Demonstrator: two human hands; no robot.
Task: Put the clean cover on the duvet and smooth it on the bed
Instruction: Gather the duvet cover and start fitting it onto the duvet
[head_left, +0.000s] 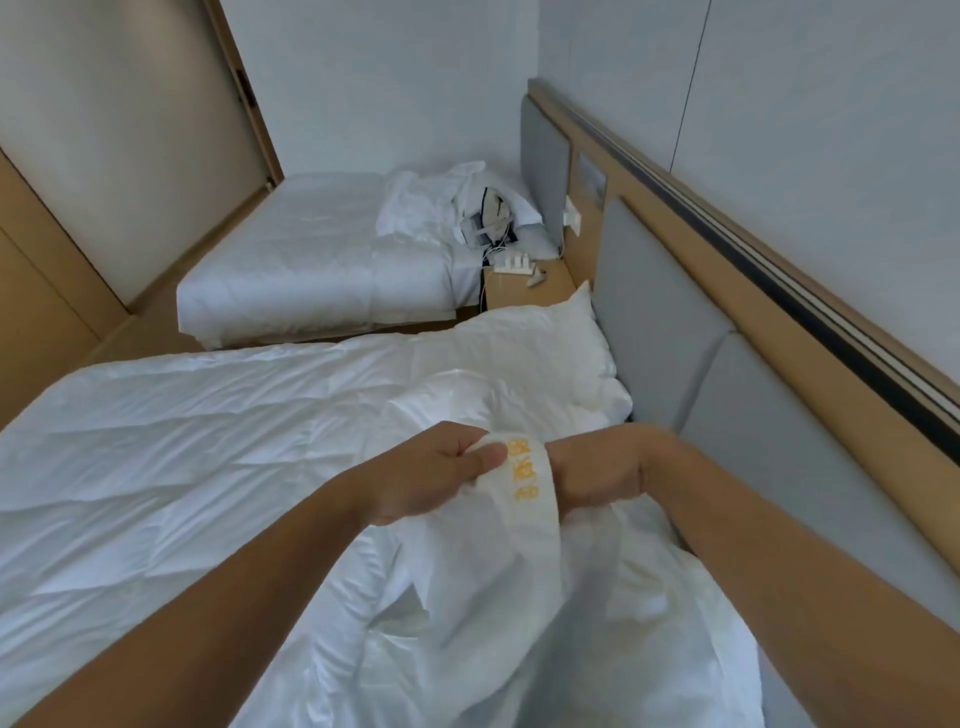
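Cover (524, 519), white w/ yellow print, bunched at near right of bed (104, 519), atop quilted duvet (182, 441). Left hand (441, 473) pinched shut on cover edge; right hand (602, 467) clenched on same edge beside it. Pillow (540, 343) far, by headboard (660, 343). Advise: locate corner seam, keep hold firm, shake out fully before feeding duvet in.

The near bed (631, 415) carries a quilted white duvet (182, 441) spread flat, a white pillow (540, 343) at the grey headboard (670, 343), and a crumpled white cover (519, 597) beside the headboard.
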